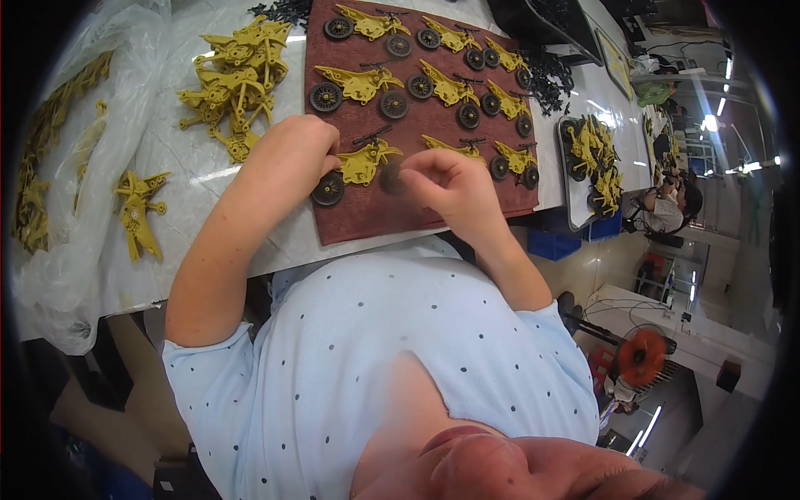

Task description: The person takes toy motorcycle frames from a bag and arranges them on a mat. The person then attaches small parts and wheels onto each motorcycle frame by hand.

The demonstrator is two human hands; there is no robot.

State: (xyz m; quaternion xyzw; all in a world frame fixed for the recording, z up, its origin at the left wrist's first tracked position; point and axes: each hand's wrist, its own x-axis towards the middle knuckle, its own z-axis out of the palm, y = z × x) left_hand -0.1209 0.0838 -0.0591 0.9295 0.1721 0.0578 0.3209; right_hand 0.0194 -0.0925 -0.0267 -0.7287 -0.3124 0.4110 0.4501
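Observation:
On a reddish-brown cloth (375, 212), a yellow toy motorcycle (362, 167) with black wheels and handlebar lies in the near row, at the left. My left hand (296, 154) is closed at its left end, above the left wheel (328, 190); the fingertips are partly hidden. At the other end, my right hand (454, 183) makes a pinch of thumb and fingers beside the right wheel (392, 177), which looks blurred. Whether anything small sits in that pinch I cannot make out. Behind the right hand is another toy motorcycle (454, 147), partly covered.
Several more toy motorcycles (358, 82) lie in rows on the cloth. Yellow body parts (237, 79) are heaped to the left, near a clear plastic bag (79, 275). Black small parts (550, 79) lie at right, beside a tray (579, 212) of yellow pieces. Blue bins (554, 243) stand below the table edge.

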